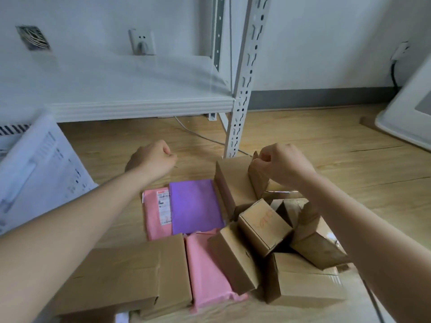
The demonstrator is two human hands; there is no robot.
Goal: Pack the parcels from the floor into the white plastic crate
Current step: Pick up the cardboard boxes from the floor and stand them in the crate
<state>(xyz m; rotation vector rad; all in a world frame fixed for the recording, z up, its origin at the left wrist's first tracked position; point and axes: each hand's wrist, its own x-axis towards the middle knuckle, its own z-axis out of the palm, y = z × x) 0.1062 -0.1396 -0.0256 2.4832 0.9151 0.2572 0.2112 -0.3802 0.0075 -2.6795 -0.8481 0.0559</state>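
Note:
Several parcels lie on the wooden floor in front of me: a purple mailer (194,205) over a pink mailer (155,213), another pink mailer (208,269), and several cardboard boxes. My right hand (283,163) pinches the top edge of a small cardboard box (257,177) that leans on a larger box (233,180). My left hand (155,157) hovers above the floor with fingers curled, holding nothing. The white plastic crate (39,169) stands at the left, blurred.
A white metal shelf rack (241,96) stands behind the parcels, its post just beyond the boxes. A white cable (198,134) runs along the floor under it. A white appliance (410,108) sits at the far right. A flat cardboard box (121,276) lies at the front left.

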